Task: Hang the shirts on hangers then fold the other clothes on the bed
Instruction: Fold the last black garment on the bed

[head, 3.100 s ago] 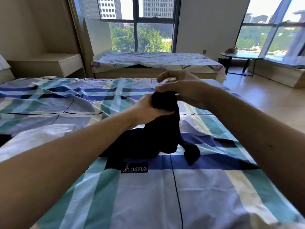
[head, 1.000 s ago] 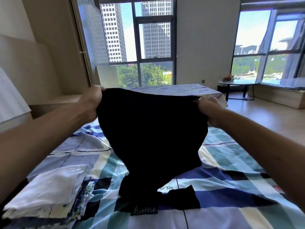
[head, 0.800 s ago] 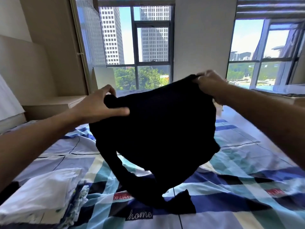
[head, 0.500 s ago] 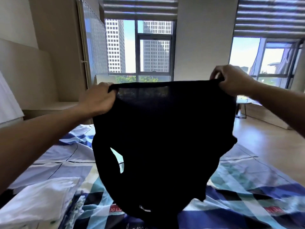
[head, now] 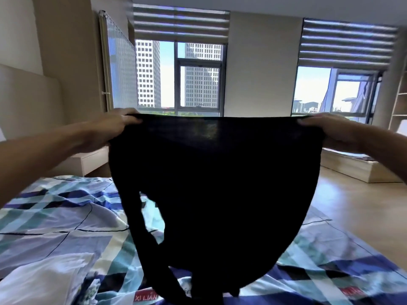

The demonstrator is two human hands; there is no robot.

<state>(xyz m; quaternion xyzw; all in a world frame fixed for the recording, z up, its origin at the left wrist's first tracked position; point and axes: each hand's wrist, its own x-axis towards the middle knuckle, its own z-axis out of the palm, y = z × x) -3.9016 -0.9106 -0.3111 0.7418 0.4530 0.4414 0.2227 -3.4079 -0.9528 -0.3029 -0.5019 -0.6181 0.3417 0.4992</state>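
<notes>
A black garment (head: 220, 183) hangs spread out in the air above the bed (head: 55, 227). My left hand (head: 110, 128) grips its top left corner and my right hand (head: 330, 130) grips its top right corner, so the top edge is stretched level between them. A narrow black strap hangs from the garment's lower left, and its bottom end reaches down to the plaid bed cover. The garment hides the middle of the bed behind it.
A stack of folded white and patterned clothes (head: 44, 280) lies on the bed at the lower left. A pale bedside cabinet (head: 92, 159) stands behind the bed at the left. Wooden floor (head: 363, 205) and a low bench (head: 356, 168) lie to the right.
Both hands lifted the black garment off the bed and pulled apart, stretching its top edge wide and level. The view tilted upward.
</notes>
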